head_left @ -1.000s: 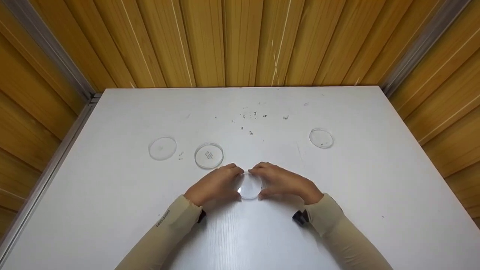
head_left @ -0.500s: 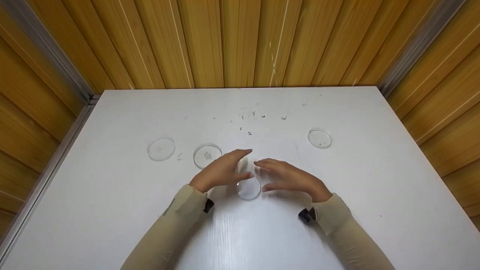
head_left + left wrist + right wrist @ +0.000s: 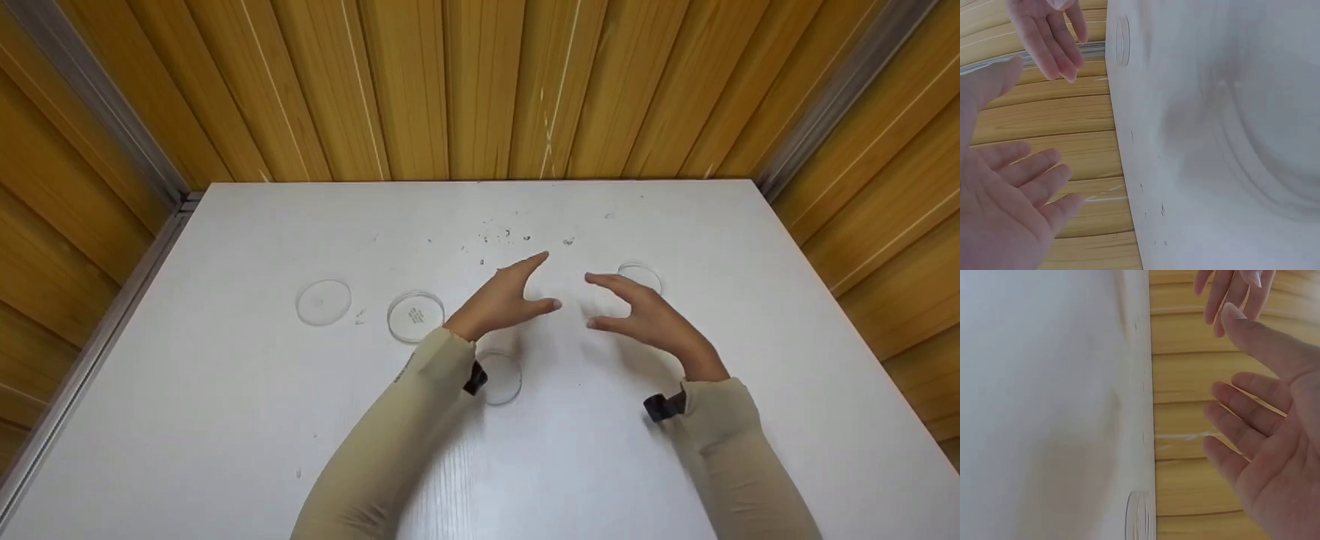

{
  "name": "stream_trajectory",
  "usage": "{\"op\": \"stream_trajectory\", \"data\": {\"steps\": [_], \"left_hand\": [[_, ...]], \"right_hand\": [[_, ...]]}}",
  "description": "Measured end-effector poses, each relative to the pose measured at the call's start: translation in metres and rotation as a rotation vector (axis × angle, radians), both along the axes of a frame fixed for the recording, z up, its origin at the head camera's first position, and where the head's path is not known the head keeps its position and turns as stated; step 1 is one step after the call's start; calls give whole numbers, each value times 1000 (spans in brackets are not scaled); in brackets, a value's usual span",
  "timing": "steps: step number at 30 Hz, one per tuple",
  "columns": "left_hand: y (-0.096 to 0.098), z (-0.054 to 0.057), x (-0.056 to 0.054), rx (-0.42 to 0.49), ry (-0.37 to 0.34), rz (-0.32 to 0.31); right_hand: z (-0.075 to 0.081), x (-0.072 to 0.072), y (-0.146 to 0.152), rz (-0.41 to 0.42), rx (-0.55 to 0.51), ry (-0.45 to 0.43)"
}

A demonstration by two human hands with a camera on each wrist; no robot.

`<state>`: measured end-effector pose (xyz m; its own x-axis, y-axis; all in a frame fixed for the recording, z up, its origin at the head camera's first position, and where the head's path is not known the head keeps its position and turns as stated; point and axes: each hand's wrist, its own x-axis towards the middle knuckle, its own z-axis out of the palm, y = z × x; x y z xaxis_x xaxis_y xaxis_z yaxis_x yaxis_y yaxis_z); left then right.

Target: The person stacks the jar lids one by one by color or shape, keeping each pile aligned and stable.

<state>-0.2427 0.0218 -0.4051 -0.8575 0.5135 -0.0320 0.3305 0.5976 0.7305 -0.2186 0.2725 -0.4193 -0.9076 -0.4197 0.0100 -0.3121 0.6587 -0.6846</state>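
My left hand [image 3: 504,300] hovers over the middle of the table with thumb and fingers spread, holding nothing. Across a gap from it, my right hand [image 3: 661,321] is also spread and bare. Its fingers overlap the right-hand clear petri dish [image 3: 637,267] in the head view, hiding that dish's lower part. Below my left wrist lies another clear petri dish [image 3: 504,379], its left edge behind the wrist camera. The left wrist view shows a large blurred dish rim [image 3: 1258,169] close by. Both palms face each other in the wrist views.
On the left of the white table [image 3: 187,420] lie a clear dish [image 3: 323,302] and a dish with small print [image 3: 416,315]. Dark specks mark the tabletop towards the back. Yellow wood-look panels [image 3: 480,90] wall in the back and sides.
Both hands have let go of the near dish, parted, and moved up and to the right, towards the right-hand dish. The near dish stays on the table.
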Motion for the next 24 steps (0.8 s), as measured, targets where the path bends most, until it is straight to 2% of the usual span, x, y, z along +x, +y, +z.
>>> {"op": "stream_trajectory", "data": {"steps": [4,9,16,21,24], "left_hand": [[24,-2,-11,23,-38,-1],[49,-7,-23,33,-79,8],[79,-18,-32,40,-146,39],[95,-22,-34,7,-144,39],[100,-23,-34,-20,-140,36]], "right_hand": [[0,-8,25,-113,38,-47],[2,-18,47,-201,61,-81],[-3,-31,69,-254,85,-172],[-10,-41,80,-277,109,-248],[-15,-46,85,-275,111,-264]]}}
